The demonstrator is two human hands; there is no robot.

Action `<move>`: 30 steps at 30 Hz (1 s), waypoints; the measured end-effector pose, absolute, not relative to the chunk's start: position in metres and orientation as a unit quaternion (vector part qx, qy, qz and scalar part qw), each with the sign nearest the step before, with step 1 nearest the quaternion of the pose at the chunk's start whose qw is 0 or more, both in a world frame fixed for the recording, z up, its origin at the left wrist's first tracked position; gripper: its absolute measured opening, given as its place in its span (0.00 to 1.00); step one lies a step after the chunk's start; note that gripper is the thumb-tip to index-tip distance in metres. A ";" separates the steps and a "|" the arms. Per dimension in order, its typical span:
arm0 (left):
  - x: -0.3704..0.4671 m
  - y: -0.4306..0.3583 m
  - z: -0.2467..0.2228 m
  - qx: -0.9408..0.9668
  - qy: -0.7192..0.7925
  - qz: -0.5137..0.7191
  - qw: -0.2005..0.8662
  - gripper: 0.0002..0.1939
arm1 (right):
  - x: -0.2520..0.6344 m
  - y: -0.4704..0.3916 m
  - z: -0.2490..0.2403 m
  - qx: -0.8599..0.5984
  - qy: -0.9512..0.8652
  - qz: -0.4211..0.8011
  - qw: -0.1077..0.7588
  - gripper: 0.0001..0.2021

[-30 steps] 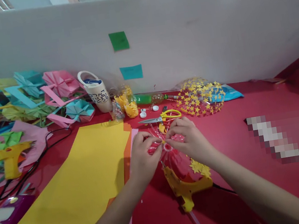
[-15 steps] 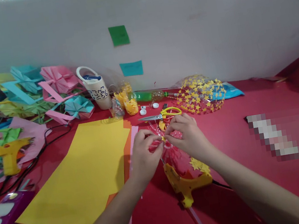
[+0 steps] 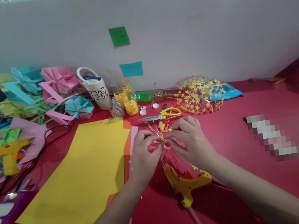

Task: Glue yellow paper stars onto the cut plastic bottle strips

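A small yellow star [image 3: 163, 138] is between the fingertips of both hands. My left hand [image 3: 146, 156] pinches it from the left with thumb and forefinger. From the right, my right hand [image 3: 190, 139] has its thumb and forefinger close to the star; whether they touch it is too small to tell. Beneath the hands lies a clear plastic piece [image 3: 175, 159] with a round neck, its lower part partly hidden. A yellow glue gun [image 3: 186, 185] lies just below, its nozzle near my left hand. Scissors with yellow handles [image 3: 164, 115] lie beyond the fingertips.
Yellow paper sheets [image 3: 82, 175] lie at left, with a second glue gun [image 3: 9, 157], a purple device [image 3: 10, 217] and folded paper flowers [image 3: 59, 79] further out. A white cup [image 3: 98, 91], a green bottle [image 3: 147, 96] and a star-covered plastic dome [image 3: 198, 95] stand along the wall.
My right hand has shifted slightly right, its fingers a little more spread. It now covers more of the yellow stars by the glue gun. My left hand is nearly still.
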State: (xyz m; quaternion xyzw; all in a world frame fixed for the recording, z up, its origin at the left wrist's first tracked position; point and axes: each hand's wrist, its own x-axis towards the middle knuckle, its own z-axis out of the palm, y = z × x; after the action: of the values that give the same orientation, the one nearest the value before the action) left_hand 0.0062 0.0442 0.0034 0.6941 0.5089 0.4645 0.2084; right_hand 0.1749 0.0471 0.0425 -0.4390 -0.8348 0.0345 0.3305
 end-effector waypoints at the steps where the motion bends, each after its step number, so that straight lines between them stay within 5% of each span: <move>1: 0.006 0.044 0.004 0.694 0.509 0.465 0.210 0.04 | 0.175 0.046 0.042 -0.434 -0.838 0.028 0.330 0.07; 30: 0.006 0.043 0.006 0.673 0.525 0.467 0.230 0.02 | 0.173 0.045 0.036 -0.429 -0.840 0.022 0.331 0.08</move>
State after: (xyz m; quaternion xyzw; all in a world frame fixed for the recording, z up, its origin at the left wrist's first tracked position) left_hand 0.0058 0.0428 0.0059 0.6729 0.5252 0.4675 0.2298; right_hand 0.1730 0.0447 0.0358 -0.4292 -0.8400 0.0222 0.3313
